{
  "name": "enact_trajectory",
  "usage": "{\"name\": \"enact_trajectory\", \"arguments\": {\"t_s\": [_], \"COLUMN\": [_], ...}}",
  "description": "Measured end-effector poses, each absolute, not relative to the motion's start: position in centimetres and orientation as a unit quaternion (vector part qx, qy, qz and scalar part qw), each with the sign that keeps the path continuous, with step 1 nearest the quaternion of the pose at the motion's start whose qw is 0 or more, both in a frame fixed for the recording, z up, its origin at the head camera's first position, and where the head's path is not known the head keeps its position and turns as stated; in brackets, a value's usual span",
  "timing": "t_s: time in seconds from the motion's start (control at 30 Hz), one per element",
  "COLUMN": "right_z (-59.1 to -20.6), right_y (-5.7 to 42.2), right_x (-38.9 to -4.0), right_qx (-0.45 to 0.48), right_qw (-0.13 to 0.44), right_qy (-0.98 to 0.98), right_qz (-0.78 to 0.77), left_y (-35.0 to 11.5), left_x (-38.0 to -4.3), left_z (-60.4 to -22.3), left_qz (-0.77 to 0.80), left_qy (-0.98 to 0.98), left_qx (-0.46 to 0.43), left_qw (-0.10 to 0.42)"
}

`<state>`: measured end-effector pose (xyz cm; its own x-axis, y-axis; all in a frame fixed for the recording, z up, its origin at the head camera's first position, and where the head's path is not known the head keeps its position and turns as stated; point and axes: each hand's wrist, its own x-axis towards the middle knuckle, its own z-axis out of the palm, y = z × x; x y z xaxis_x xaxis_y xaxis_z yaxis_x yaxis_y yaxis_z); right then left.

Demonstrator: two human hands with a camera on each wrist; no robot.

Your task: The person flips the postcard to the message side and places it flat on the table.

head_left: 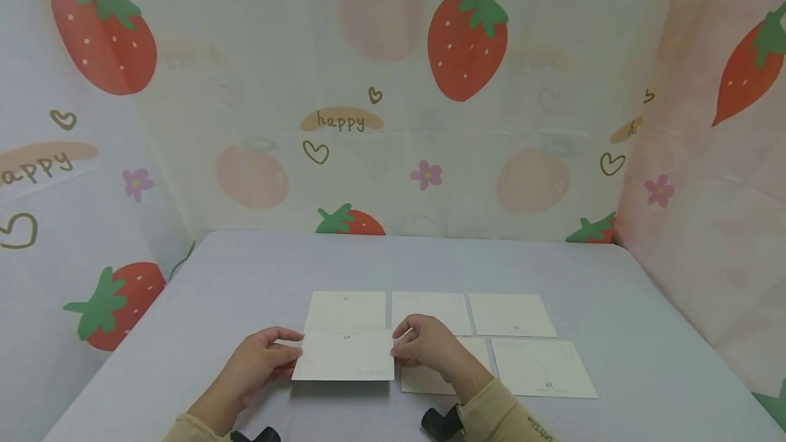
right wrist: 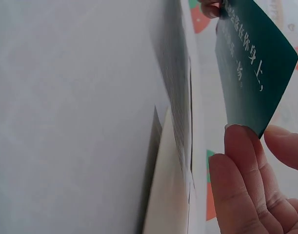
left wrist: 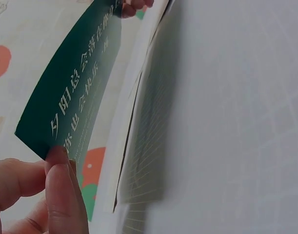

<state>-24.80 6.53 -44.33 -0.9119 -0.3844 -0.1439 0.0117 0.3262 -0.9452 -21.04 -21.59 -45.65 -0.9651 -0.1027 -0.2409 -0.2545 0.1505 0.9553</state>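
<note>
My left hand (head_left: pixel 254 363) and right hand (head_left: pixel 432 350) pinch a postcard (head_left: pixel 342 359) between them, one at each short edge. Its plain white back with small print faces up in the head view, and a shadow falls below its near edge. From the left wrist view, the underside of the postcard (left wrist: pixel 75 83) is dark green with white Chinese lettering. The right wrist view shows the same green face (right wrist: pixel 258 63) above my right fingers (right wrist: pixel 239 185). Just beyond the held one lies a white postcard (head_left: pixel 346 310), partly overlapped by it in the head view.
More white postcards lie in two rows: one in the back middle (head_left: pixel 432 312), one at back right (head_left: pixel 512 314), one at front right (head_left: pixel 544 368). Another front postcard (head_left: pixel 424 380) is partly hidden by my right hand. A strawberry-printed curtain (head_left: pixel 381 176) surrounds the white table (head_left: pixel 276 264).
</note>
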Motion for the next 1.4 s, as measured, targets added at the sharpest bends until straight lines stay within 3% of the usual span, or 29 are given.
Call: {"name": "enact_trajectory", "arguments": {"t_s": [0.93,1.4], "right_z": [-44.56,-44.84], "right_y": [6.35,6.45], "right_x": [-24.92,-24.71], "right_qx": [-0.097,-0.099], "right_qw": [0.166,0.197], "right_qy": [0.817,0.821], "right_qz": [-0.544,-0.527], "left_y": [-21.16,-21.25], "left_x": [-20.93,-20.82], "left_z": [-46.45,-46.46], "left_qz": [0.621,0.593], "left_qy": [0.772,0.794], "left_qx": [-0.130,-0.128], "left_qw": [0.039,0.043]}}
